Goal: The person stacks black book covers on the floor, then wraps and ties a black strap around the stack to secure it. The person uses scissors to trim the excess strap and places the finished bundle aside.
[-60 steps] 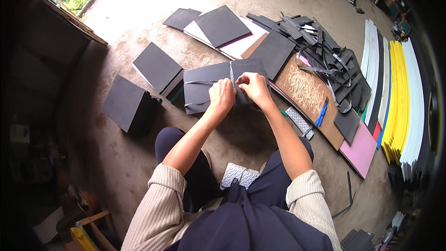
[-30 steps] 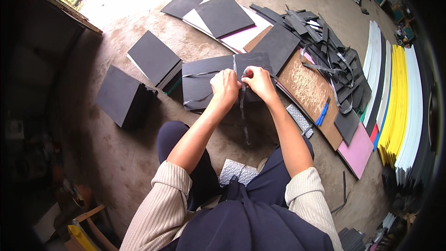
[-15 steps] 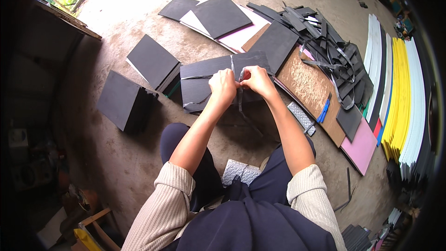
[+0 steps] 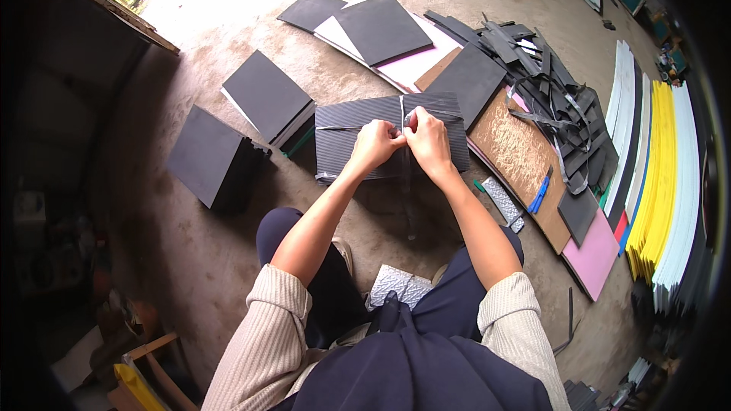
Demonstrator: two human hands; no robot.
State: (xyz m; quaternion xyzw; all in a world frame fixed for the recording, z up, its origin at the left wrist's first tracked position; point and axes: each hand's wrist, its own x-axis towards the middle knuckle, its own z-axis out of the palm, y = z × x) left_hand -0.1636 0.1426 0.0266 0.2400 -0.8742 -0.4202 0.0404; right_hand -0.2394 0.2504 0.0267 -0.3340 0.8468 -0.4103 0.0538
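A bundle of black ribbed sheets (image 4: 336, 151) lies in front of my knees, with thin grey straps running across it both ways. My left hand (image 4: 374, 144) is closed over the bundle's middle, its thumb and fingers pinching the grey strap (image 4: 402, 108) where the bands cross. Just to the right, my right hand (image 4: 429, 141) pinches the same strap, the two sets of fingertips almost touching. A loose strap end hangs over the bundle's near side. Whether there is a knot under my fingers is hidden.
Two stacks of dark sheets (image 4: 204, 151) (image 4: 268, 93) stand on the left. To the right lie a brown board (image 4: 518, 144), a blue-handled cutter (image 4: 541, 192) and a heap of black offcuts (image 4: 563, 99). Yellow strips (image 4: 661, 175) line the far right. A silvery wrapped block (image 4: 397, 287) sits between my legs.
Both hands have shifted their grip at the strap crossing, and my fingertips now face each other. The loose strap end hangs straighter down. The whole view has shifted slightly.
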